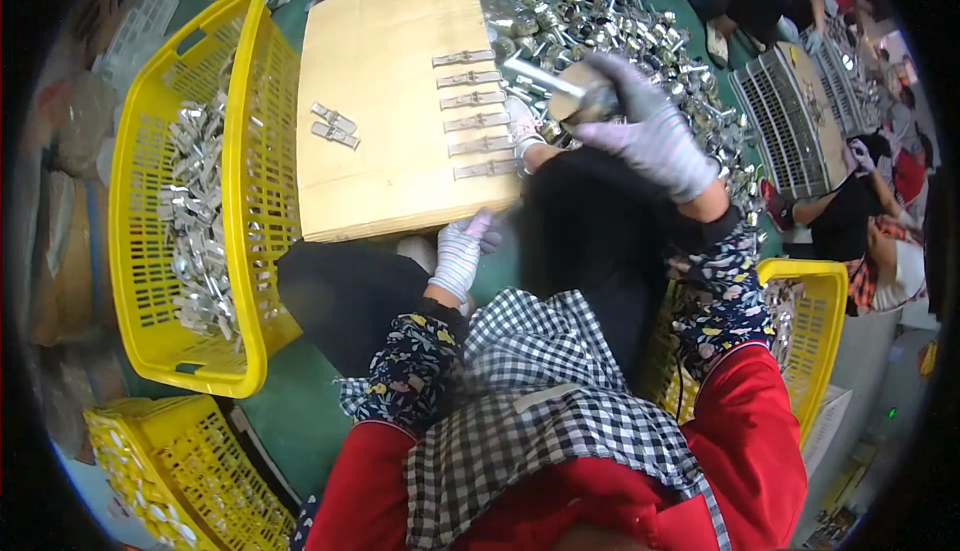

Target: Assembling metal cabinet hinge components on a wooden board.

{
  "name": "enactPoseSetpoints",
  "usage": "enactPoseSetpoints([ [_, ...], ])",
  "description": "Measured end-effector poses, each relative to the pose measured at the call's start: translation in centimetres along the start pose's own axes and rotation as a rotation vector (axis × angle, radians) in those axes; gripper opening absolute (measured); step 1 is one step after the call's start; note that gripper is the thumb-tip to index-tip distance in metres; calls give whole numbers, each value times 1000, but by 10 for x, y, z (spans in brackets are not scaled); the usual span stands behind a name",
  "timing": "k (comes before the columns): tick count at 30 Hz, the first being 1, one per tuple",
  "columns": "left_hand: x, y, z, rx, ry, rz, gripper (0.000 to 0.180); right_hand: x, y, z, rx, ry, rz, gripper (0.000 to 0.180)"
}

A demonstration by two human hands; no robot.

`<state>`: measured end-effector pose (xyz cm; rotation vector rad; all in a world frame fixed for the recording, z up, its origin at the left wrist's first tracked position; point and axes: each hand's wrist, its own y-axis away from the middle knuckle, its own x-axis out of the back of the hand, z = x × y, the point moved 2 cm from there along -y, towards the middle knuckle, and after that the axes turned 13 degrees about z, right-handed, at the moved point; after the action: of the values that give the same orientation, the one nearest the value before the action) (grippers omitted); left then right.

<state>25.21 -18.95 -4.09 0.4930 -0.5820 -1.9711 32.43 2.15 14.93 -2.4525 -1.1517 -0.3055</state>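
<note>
My right hand (655, 131), in a pale striped glove, is raised right of the board and closed round a metal part with a round tan face (577, 91). A silver rod (535, 73) sticks out from it to the left; blur hides its exact kind. My left hand (459, 254), gloved alike, is closed by the near edge of a flat tan board (390, 81). Whatever its fingers hold, if anything, is hidden. Several slim silver metal pieces (473, 100) lie in a column along the board's right side. A small cluster of similar pieces (335, 126) rests at its left.
A big heap of shiny metal parts (640, 41) covers the floor beyond my right hand. Left of the board stands a yellow basket (255, 281) of metal pieces. Other yellow baskets (190, 451) (825, 321) flank me. Co-workers sit around, one beside a grey crate (775, 131).
</note>
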Motion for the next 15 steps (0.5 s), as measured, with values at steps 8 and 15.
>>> enactPoseSetpoints([
  [8,-29,0,-6,-24,58,-32,28,-79,16,43,95,210,-42,60],
  [15,-36,0,-17,-16,171,-18,27,-103,12,52,482,565,-93,60],
])
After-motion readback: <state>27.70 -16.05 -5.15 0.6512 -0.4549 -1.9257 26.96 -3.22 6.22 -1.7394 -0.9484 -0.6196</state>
